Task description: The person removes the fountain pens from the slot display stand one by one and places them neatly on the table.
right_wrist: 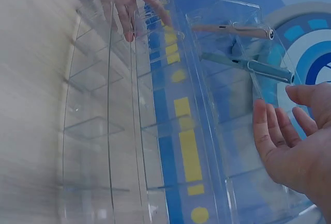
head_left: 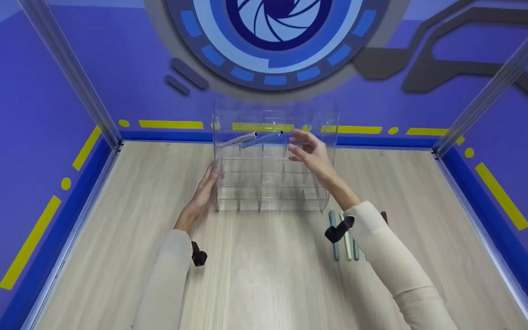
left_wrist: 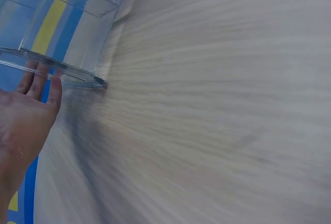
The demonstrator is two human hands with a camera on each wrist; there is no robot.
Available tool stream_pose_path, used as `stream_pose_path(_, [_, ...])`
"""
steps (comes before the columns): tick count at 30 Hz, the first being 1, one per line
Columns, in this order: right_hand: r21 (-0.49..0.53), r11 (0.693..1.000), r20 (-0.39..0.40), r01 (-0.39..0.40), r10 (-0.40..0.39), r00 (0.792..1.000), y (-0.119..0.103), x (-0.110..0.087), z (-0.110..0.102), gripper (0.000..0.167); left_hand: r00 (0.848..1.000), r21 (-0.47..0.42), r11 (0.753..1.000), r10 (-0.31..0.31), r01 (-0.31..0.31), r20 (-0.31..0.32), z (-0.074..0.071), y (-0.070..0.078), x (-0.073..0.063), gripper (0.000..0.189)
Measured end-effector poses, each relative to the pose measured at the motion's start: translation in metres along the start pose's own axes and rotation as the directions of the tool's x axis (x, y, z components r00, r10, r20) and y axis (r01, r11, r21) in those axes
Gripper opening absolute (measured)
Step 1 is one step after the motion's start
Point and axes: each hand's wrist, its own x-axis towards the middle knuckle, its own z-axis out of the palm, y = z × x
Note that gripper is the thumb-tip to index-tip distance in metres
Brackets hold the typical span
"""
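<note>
A clear plastic organizer (head_left: 271, 192) with stepped compartments stands upright on the table. Two pens lean in its top row: a pale pinkish pen (right_wrist: 235, 30) in the leftmost compartment and a blue pen (right_wrist: 269, 70) beside it. My left hand (head_left: 202, 190) rests against the organizer's left side, its fingers fairly straight; in the left wrist view the hand (left_wrist: 26, 120) touches the side panel. My right hand (head_left: 312, 158) hovers at the upper right of the organizer, fingers loosely bent and holding nothing. In the right wrist view its fingertips are just beside the blue pen's end, apart from it.
Several pens lie on the table to the right, partly under my right forearm: a blue-green pen (head_left: 334, 238), a light green pen (head_left: 348, 245) and a dark one (head_left: 384, 216) among them. Blue printed walls (head_left: 108, 82) with metal posts enclose the table (head_left: 255, 275).
</note>
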Motion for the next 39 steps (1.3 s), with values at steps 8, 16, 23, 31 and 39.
stream_pose_path(8, [0.117, 0.992, 0.042, -0.04, 0.036, 0.998, 0.008, 0.009, 0.023, 0.059, 1.0, -0.001, 1.0, -0.003, 0.003, -0.002, 0.0, -0.002, -0.002, 0.065])
stream_pose_path(16, [0.151, 0.986, 0.095, -0.075, 0.061, 0.994, 0.014, 0.011, 0.035, 0.067, 0.999, 0.013, 0.999, -0.052, 0.052, -0.002, 0.006, 0.002, -0.006, 0.07])
stream_pose_path(23, [0.134, 0.988, 0.106, -0.073, 0.059, 0.993, 0.012, 0.015, 0.046, 0.054, 0.997, 0.051, 0.996, -0.075, 0.074, 0.005, 0.004, 0.003, -0.009, 0.072])
stream_pose_path(31, [0.152, 0.985, 0.037, -0.083, 0.078, 0.996, 0.01, 0.02, 0.052, 0.04, 0.997, 0.051, 0.996, -0.078, 0.079, -0.008, 0.004, 0.003, -0.007, 0.072])
stream_pose_path(39, [0.177, 0.981, -0.035, -0.072, 0.08, 0.996, 0.011, 0.019, 0.05, 0.033, 0.998, 0.042, 0.997, -0.063, 0.064, -0.019, 0.004, 0.003, -0.004, 0.071])
